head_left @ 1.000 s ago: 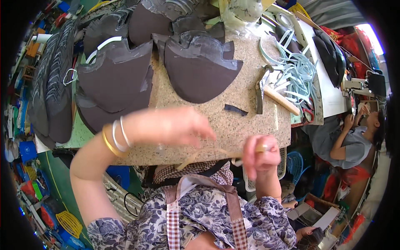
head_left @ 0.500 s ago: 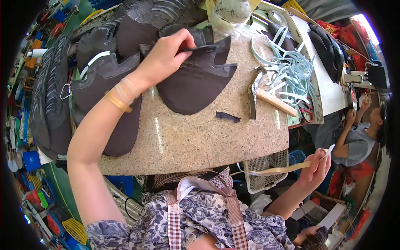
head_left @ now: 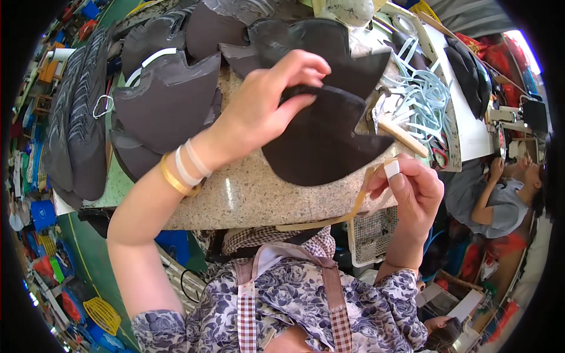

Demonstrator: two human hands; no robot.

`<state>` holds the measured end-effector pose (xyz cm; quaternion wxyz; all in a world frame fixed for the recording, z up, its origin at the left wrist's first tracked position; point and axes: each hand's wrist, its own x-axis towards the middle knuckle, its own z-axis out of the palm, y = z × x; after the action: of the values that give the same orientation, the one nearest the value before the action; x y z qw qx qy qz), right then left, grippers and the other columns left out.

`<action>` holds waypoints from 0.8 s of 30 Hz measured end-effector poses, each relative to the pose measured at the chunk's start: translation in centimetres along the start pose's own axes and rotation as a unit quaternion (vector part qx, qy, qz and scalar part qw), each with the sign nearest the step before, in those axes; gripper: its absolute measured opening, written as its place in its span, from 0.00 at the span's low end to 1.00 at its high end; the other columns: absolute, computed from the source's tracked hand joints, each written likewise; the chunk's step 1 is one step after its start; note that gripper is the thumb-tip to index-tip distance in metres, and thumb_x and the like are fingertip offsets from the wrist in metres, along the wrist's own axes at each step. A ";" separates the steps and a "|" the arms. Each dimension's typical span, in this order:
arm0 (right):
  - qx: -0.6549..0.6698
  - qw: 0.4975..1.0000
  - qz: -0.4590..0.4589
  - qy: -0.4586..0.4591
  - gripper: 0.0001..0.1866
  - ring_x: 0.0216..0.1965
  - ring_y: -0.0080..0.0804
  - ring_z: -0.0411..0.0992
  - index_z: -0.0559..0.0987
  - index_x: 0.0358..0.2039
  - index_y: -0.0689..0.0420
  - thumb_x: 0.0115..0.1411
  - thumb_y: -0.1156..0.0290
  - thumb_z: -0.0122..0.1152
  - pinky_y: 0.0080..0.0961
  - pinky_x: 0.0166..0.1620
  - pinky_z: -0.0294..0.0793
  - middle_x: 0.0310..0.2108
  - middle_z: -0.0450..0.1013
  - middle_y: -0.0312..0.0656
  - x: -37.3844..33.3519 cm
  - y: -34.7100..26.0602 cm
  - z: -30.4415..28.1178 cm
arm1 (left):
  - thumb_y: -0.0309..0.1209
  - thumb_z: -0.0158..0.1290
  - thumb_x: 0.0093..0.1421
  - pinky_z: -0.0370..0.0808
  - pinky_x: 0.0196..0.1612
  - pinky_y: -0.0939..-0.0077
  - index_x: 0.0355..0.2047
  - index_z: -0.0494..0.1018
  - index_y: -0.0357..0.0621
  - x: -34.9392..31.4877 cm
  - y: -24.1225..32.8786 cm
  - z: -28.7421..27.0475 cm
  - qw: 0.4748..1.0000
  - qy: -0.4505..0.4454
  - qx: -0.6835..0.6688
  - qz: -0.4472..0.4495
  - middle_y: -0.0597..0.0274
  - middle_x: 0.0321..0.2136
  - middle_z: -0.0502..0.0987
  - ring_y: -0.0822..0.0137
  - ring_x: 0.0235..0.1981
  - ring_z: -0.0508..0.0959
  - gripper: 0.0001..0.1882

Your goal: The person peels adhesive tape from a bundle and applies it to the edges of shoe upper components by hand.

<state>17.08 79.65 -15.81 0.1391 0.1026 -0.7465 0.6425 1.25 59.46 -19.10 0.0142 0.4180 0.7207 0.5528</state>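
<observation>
1. From my distant seat, I see the left hand (head_left: 265, 112) pinching a dark panel (head_left: 323, 144) by its edge, over the speckled worktop (head_left: 235, 200).
2. I see the right hand (head_left: 418, 188) pinching a tan strip (head_left: 321, 224) (it trails leftward by the worktop's near edge).

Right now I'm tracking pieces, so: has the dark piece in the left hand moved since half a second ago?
Yes: against the hammer, the dark piece has moved right and toward the tabletop's front edge.
</observation>
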 end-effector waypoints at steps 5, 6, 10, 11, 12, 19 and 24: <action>-0.063 0.994 -0.004 0.087 0.05 0.15 0.23 0.70 0.78 0.32 0.69 0.58 0.82 0.54 0.16 0.19 0.65 0.21 0.75 0.45 -1.9 -0.7 -1.3 | 0.14 0.53 0.56 0.77 0.41 0.73 0.53 0.67 0.39 0.8 2.8 0.4 0.984 -0.036 0.059 0.167 0.56 0.43 0.78 0.65 0.40 0.82 0.24; -0.043 0.992 0.024 0.120 0.06 0.12 0.20 0.66 0.79 0.32 0.69 0.58 0.83 0.53 0.15 0.16 0.60 0.17 0.72 0.43 -2.8 -0.8 -2.1 | 0.14 0.52 0.55 0.78 0.41 0.73 0.56 0.64 0.40 0.0 5.0 0.2 0.993 -0.075 0.003 0.086 0.54 0.43 0.79 0.65 0.40 0.82 0.27; -0.052 0.991 0.100 0.071 0.07 0.10 0.16 0.64 0.80 0.33 0.67 0.57 0.82 0.54 0.12 0.15 0.58 0.15 0.72 0.39 -3.7 -1.1 -2.6 | 0.14 0.51 0.55 0.76 0.38 0.77 0.64 0.55 0.42 -3.7 6.6 -1.3 0.972 -0.174 -0.081 -0.133 0.51 0.35 0.81 0.65 0.35 0.82 0.36; -0.097 0.985 0.142 0.003 0.07 0.11 0.15 0.65 0.81 0.33 0.66 0.57 0.82 0.55 0.12 0.14 0.58 0.15 0.72 0.38 -2.9 -1.1 -1.9 | 0.16 0.52 0.55 0.75 0.36 0.78 0.64 0.56 0.44 -4.6 5.6 -1.3 0.962 -0.193 -0.043 -0.188 0.53 0.32 0.81 0.68 0.31 0.81 0.35; -0.118 0.968 0.207 -0.075 0.06 0.11 0.15 0.65 0.81 0.34 0.66 0.58 0.80 0.56 0.13 0.15 0.60 0.16 0.73 0.36 -1.9 -0.5 -0.8 | 0.16 0.52 0.55 0.75 0.36 0.79 0.64 0.55 0.45 -6.4 4.0 -1.1 0.956 -0.180 -0.059 -0.224 0.54 0.32 0.81 0.71 0.30 0.80 0.36; -0.170 0.941 0.115 -0.269 0.06 0.24 0.44 0.76 0.80 0.32 0.62 0.56 0.75 0.59 0.33 0.29 0.74 0.22 0.75 0.48 1.5 4.1 4.5 | 0.14 0.52 0.56 0.75 0.36 0.82 0.65 0.53 0.46 -9.8 2.9 0.0 0.925 -0.150 -0.117 -0.330 0.59 0.36 0.81 0.80 0.32 0.76 0.38; -0.184 0.932 0.102 -0.296 0.05 0.27 0.49 0.76 0.80 0.31 0.61 0.54 0.75 0.59 0.37 0.31 0.74 0.24 0.75 0.51 1.5 4.5 5.7 | 0.15 0.54 0.56 0.76 0.36 0.81 0.66 0.52 0.47 -11.1 3.0 0.0 0.932 -0.140 -0.127 -0.309 0.58 0.37 0.81 0.79 0.32 0.76 0.40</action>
<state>13.72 74.72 -20.25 -0.1387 0.1841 -0.8654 0.4450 10.24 52.72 -21.59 0.3382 0.2422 0.7287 0.5441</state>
